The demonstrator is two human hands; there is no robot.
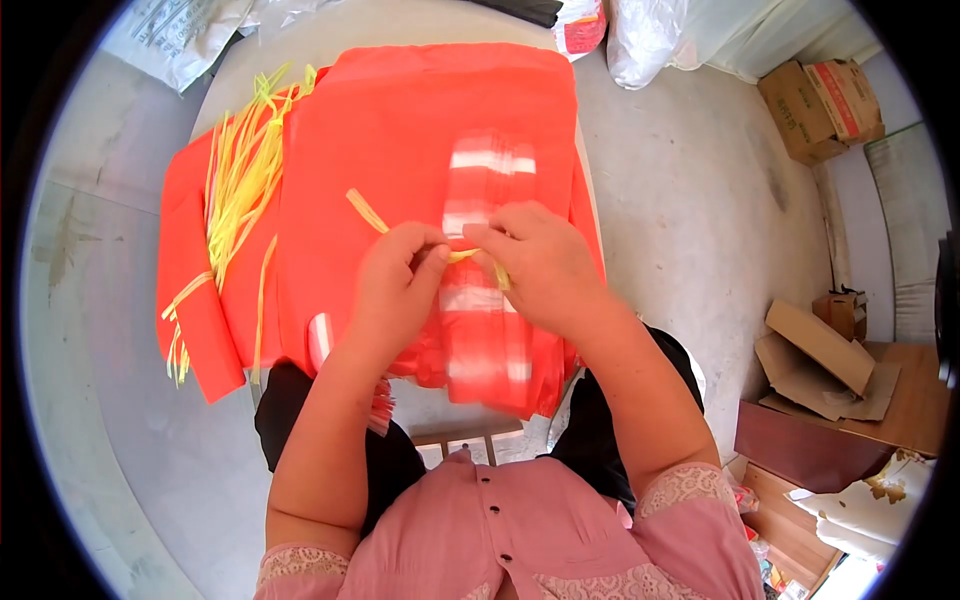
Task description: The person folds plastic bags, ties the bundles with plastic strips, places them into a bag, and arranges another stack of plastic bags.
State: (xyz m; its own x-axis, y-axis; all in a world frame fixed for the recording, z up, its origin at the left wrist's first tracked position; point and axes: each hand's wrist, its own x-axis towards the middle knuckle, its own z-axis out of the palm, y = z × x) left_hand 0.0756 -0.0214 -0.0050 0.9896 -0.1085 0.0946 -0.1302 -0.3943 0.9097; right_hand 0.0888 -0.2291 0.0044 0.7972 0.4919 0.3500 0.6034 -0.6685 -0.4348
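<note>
Left hand [405, 275] and right hand [540, 265] pinch a strip [463, 256], seemingly for tension. Beneath the fingers [490, 238] lies the bundle [485, 335].

Yellow strip [462, 256] across the middle of a red-and-white bundle [486, 330]

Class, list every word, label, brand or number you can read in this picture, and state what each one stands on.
No text can be read for certain.
Cardboard box, upper right: printing, too small to read.
White sack, upper left: printing, too blurred to read.
White-banded red bundle: blurred, no lettering can be made out.
</note>
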